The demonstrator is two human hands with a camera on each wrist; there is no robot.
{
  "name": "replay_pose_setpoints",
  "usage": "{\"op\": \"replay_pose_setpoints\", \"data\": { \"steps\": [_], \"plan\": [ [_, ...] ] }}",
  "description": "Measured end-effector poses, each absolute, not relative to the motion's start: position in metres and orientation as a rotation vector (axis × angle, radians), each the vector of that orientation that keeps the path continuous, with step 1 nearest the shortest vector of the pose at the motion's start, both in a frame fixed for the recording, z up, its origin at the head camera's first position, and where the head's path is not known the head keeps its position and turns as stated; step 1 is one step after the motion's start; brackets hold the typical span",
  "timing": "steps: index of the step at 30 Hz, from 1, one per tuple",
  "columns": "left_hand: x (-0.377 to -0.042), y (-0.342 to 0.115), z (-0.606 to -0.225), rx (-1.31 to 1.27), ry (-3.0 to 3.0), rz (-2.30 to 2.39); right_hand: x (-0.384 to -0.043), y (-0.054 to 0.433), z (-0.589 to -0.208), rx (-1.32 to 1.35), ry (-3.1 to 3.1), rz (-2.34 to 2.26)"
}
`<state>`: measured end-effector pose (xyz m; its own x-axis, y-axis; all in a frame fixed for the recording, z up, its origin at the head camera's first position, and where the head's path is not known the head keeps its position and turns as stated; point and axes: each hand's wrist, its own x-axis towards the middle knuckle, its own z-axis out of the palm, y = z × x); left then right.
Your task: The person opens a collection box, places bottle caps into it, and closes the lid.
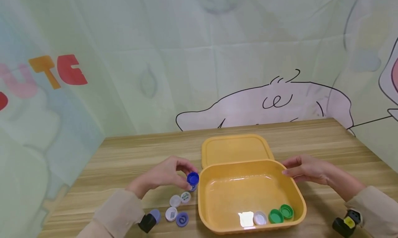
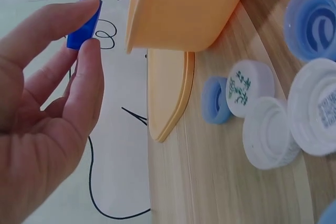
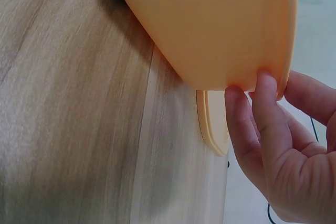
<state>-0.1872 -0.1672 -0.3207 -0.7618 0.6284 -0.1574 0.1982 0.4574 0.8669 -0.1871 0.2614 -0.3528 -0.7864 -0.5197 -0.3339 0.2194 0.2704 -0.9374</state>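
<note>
My left hand (image 1: 169, 174) pinches a dark blue bottle cap (image 1: 193, 178) between thumb and fingers, up beside the left wall of a yellow plastic box (image 1: 230, 196). In the left wrist view the same blue cap (image 2: 84, 24) shows edge-on at the fingertips. My right hand (image 1: 311, 170) grips the box's far right corner, thumb at the rim and fingers against the outer wall (image 3: 231, 35). Inside the box, along its near side, lie two green caps (image 1: 276, 216) and a white cap (image 1: 259, 218).
Left of the box several loose caps lie on the wooden table (image 1: 133, 151), among them a white cap with green print (image 2: 242, 88), a white cap with a printed square (image 1: 171, 214) and a light blue cap (image 1: 182, 219). The yellow lid (image 1: 236, 150) lies flat behind the box.
</note>
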Motion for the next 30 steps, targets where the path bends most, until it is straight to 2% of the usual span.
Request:
{"op": "replay_pose_setpoints", "data": {
  "steps": [30],
  "plan": [
    [-0.202, -0.114, -0.312, 0.846, 2.167, 1.137, -0.188, 0.262, -0.355, -0.283, 1.922, -1.591]
  ]
}}
